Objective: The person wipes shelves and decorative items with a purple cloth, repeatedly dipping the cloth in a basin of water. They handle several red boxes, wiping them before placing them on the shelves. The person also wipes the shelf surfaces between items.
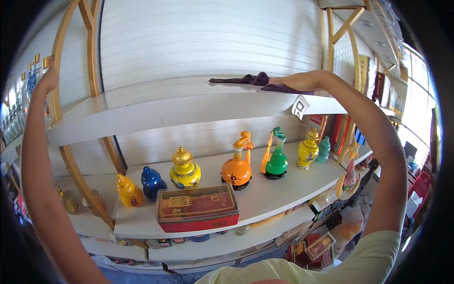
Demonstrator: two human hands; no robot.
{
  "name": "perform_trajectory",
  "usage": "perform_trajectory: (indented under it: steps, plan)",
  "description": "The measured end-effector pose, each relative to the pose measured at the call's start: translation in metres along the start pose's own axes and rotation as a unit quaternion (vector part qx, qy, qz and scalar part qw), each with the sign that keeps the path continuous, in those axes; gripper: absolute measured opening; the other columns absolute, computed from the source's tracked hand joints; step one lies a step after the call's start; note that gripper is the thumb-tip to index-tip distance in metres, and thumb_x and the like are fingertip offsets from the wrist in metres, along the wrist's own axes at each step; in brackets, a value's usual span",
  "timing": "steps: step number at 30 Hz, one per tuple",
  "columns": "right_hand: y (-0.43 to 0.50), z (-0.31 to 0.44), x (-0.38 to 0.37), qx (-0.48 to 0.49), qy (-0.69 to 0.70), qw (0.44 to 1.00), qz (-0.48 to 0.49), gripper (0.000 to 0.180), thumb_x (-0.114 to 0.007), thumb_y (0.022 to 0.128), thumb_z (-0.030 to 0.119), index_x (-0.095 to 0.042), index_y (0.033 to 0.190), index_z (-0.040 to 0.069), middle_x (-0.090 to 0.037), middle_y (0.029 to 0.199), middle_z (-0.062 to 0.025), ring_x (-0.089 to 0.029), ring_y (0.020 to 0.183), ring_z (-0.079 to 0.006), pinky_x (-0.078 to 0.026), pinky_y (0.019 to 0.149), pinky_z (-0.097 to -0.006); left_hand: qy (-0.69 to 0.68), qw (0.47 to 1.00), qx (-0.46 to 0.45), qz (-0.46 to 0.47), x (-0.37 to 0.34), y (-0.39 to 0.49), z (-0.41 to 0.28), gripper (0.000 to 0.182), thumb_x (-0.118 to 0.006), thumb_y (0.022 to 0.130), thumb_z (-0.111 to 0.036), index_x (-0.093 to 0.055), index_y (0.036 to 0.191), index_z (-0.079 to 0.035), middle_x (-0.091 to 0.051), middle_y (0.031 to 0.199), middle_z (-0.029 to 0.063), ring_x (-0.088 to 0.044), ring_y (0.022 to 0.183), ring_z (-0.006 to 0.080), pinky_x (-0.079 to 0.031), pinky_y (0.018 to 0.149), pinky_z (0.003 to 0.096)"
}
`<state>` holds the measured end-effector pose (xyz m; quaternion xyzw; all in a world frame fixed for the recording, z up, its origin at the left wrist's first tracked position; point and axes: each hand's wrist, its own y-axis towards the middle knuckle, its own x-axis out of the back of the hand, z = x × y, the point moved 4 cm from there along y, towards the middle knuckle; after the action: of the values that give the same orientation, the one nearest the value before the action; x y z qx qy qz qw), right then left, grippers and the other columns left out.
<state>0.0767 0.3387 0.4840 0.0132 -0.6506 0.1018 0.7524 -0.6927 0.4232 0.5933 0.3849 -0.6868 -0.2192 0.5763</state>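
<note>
My right hand (283, 81) is on a crumpled dark purple cloth (260, 78), pressing it to the upper white shelf (177, 85) near its right end. The fingers are partly hidden in the folds. At the far left, my left hand (49, 78) is raised against a curved wooden post (57, 96) of the shelving. One digit points up along the post; the other fingers are hidden. Below my right hand, a white tag with black print (300, 106) hangs from the shelf's front edge.
The lower shelf (269, 198) bears a lidded red box (198, 209), yellow jars (185, 174), a blue bottle (153, 183), an orange tasselled bottle (236, 172) and a green one (277, 163). Glass bottles (32, 80) stand left. Red boxes (312, 250) lie low on the right.
</note>
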Motion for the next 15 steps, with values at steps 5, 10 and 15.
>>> perform_trajectory:
  steps: [5, 10, 15]
  plan:
    - [0.021, -0.023, -0.002, -0.03, 0.026, 0.999, -0.008, 0.079, -0.033, 0.089, 0.068, -0.025, 0.148, 0.017, -0.016, 0.155, -0.0133, -0.016, 0.142, -0.0294, -0.017, 0.112, -0.0476, 0.152, 0.956, -0.186, -0.17, 0.033, -0.227, -0.311, 0.068, -0.053, 0.093, -0.037, -0.021, 0.149, -0.017, -0.02, 0.153, 0.0172, -0.022, 0.142, 0.0262, -0.011, 0.115, 0.0522]
    - [0.045, 0.016, -0.002, 0.027, 0.041, 0.999, -0.018, 0.082, -0.035, 0.087, 0.07, -0.026, 0.148, 0.017, -0.016, 0.155, -0.0144, -0.018, 0.142, -0.0302, -0.019, 0.111, -0.0497, -0.017, 0.858, -0.503, -0.104, 0.018, -0.379, -0.385, 0.068, -0.06, 0.088, -0.035, -0.032, 0.143, -0.004, -0.04, 0.142, 0.0106, -0.034, 0.135, 0.0253, -0.011, 0.116, 0.05]
    - [0.084, 0.087, -0.009, 0.086, 0.036, 0.996, -0.005, 0.085, -0.038, 0.085, 0.072, -0.027, 0.148, 0.016, -0.017, 0.155, -0.0155, -0.019, 0.141, -0.031, -0.02, 0.11, -0.0517, 0.075, 0.816, -0.513, -0.258, -0.014, -0.39, -0.389, 0.051, -0.059, 0.085, -0.022, -0.05, 0.129, 0.002, -0.056, 0.117, 0.0127, -0.051, 0.11, 0.024, -0.025, 0.11, 0.0416]
